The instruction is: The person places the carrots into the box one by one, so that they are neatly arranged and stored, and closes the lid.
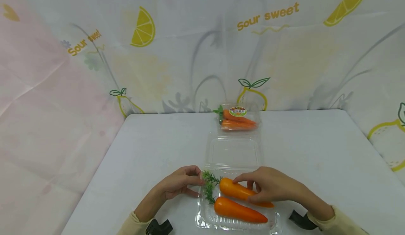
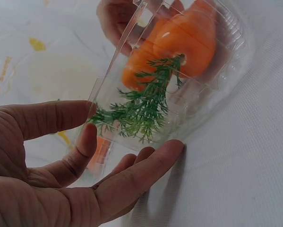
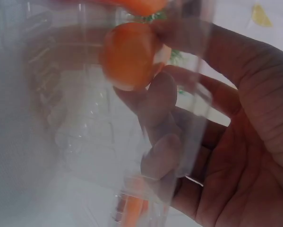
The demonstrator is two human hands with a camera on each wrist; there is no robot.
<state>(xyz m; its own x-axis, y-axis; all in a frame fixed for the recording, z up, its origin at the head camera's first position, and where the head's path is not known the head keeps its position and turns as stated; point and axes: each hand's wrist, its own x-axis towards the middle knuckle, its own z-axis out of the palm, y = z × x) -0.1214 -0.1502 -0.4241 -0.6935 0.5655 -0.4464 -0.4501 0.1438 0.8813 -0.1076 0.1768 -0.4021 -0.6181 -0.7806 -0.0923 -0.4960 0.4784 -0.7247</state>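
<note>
An open clear plastic box [image 1: 207,218] lies on the table with its lid folded back to the far side. Two glossy orange carrots with feathery green tops are in its base, the near carrot [image 1: 237,210] and the far carrot [image 1: 234,188]. My right hand [image 1: 275,184] grips the far carrot from above, thumb on the near side and fingers on the far side. At the box's left edge, my left hand [image 1: 180,182] pinches the rim between thumb and finger, beside the green tops [image 2: 146,101]. Its other fingers extend low along the box's outer wall.
Beyond the lid [image 1: 234,152], a closed clear box [image 1: 257,117] of carrots with an oval label stands at the table's back edge. The white table [image 1: 152,147] meets a printed cloth backdrop [image 1: 190,52]. Black straps show at both wrists.
</note>
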